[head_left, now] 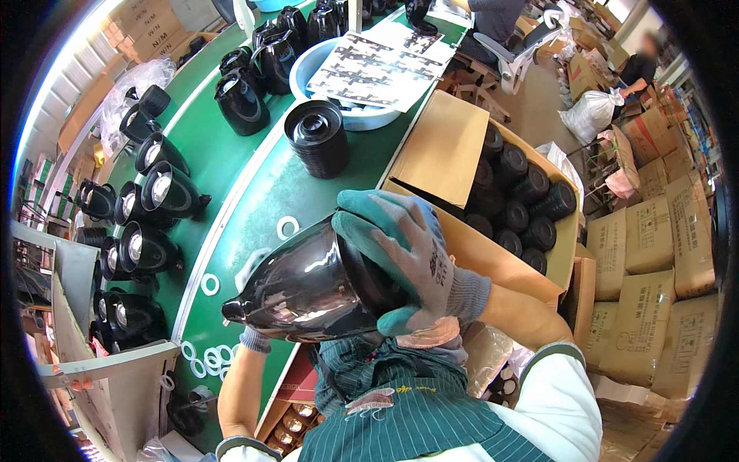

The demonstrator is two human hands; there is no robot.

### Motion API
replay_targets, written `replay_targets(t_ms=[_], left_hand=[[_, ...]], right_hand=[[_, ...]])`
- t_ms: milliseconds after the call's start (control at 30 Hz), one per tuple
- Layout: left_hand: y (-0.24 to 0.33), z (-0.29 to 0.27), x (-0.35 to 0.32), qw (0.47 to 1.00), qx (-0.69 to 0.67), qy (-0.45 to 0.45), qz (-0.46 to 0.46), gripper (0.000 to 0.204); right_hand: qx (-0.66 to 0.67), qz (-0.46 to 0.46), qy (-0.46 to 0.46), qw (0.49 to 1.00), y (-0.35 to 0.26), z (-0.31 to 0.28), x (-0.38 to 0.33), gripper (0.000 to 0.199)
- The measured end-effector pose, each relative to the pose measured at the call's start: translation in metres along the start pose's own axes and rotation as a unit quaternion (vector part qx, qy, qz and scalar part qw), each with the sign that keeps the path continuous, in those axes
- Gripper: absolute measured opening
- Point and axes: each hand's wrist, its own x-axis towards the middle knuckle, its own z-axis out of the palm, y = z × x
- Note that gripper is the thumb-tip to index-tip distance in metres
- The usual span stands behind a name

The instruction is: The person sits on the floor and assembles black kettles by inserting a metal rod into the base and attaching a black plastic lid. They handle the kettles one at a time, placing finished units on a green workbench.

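The gloved right hand (408, 250) is wrapped, fingers and thumb, around the wide end of a glossy black jug (296, 285), tipped sideways above the right-hand edge of the green worktop (250, 208). The jug mostly hides the left hand (253, 266), so its grip cannot be told. Stacked black lids (316, 142) stand farther up that edge.

A black pot (296, 281) filled the space left of the gloved right fingers (389, 212); past it, green desk (250, 202) lay open but for white rings (280, 229), while a stack of black discs (317, 150) barred the way ahead and an open carton (500, 258) hemmed the right.
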Motion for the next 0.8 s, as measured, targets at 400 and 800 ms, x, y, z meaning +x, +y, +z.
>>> replay_targets(t_ms=[400, 800], left_hand=[[0.106, 0.137, -0.013, 0.695, 0.620, -0.057, 0.360, 0.034], [0.126, 0.218, -0.036, 0.828, 0.448, -0.276, 0.191, 0.079]], right_hand=[[0.561, 0.277, 0.165, 0.763, 0.007, 0.048, -0.059, 0.065], [0.484, 0.334, 0.144, 0.796, 0.040, 0.068, -0.095, 0.061]])
